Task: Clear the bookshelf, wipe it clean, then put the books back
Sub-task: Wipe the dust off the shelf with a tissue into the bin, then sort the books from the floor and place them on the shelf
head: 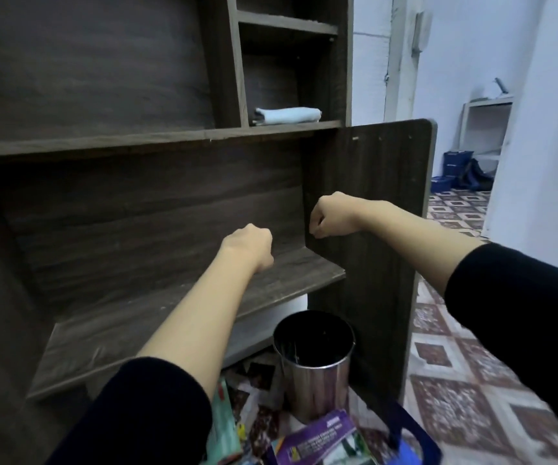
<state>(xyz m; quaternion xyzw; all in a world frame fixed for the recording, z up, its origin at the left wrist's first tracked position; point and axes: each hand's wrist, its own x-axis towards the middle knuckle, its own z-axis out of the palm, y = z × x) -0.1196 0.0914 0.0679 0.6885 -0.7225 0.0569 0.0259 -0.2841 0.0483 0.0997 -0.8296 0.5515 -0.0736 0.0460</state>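
Note:
The dark wood bookshelf (183, 297) fills the left of the view, and its wide lower shelf is bare. My left hand (249, 245) hovers above that shelf board with its fingers curled under, holding nothing. My right hand (329, 214) is raised at the front edge of the right side panel (371, 196), also curled into a loose fist with nothing in it. A folded light blue cloth (287, 115) lies in the small cubby above. Books (321, 437) lie in a pile on the floor below me, a purple one on top and a green one (225, 427) to its left.
A shiny metal bin (314, 357) stands on the floor under the shelf, beside the side panel. A blue bag (412, 441) lies by the books. Patterned floor tiles (465, 364) run to the right toward a white shelf unit (482, 129) and blue crates (455, 162).

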